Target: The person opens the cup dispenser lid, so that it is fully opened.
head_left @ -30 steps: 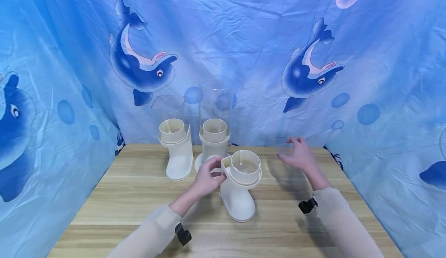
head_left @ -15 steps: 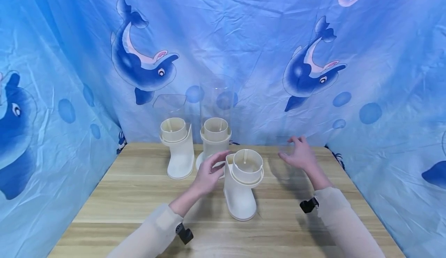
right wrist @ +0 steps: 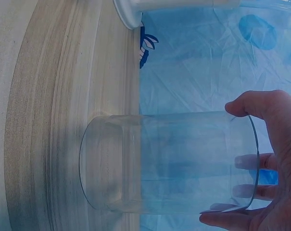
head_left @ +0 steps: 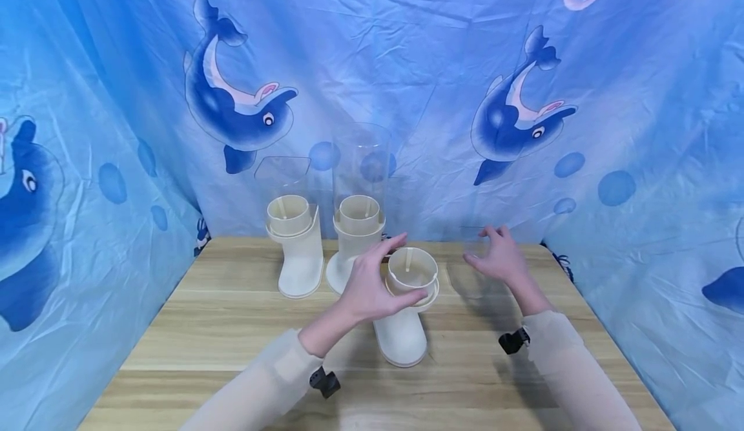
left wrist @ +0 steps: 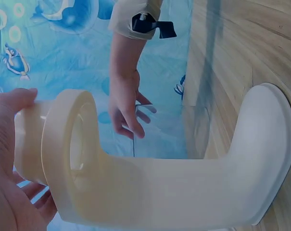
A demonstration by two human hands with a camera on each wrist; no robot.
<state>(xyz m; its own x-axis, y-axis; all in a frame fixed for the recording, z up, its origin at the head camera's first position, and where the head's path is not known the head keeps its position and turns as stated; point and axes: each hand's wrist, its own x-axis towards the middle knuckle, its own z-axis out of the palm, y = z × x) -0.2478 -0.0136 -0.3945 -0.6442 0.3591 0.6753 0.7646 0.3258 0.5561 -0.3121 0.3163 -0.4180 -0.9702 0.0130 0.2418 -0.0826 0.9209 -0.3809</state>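
1. Blue cloth point(head_left: 378, 50) printed with dolphins hangs behind a wood-grain counter point(head_left: 232, 353).
2. Near the counter's middle, taken as the clock's centre, a cream boot-shaped stand point(head_left: 402, 340) is upright, topped by a round cup point(head_left: 411, 269).
3. At that cup is the left hand point(head_left: 369, 285), its arm extending from eight o'clock; thumb and fingers spread to either side, though whether they grip cannot be told.
4. At two o'clock, the right hand point(head_left: 500, 256) pinches the top rim of an upright clear cylinder point(right wrist: 183, 163) between thumb and fingers.
5. Two similar boots stand farther back: the side boot point(head_left: 300, 266) at ten o'clock, the rear boot point(head_left: 356, 248) at eleven.
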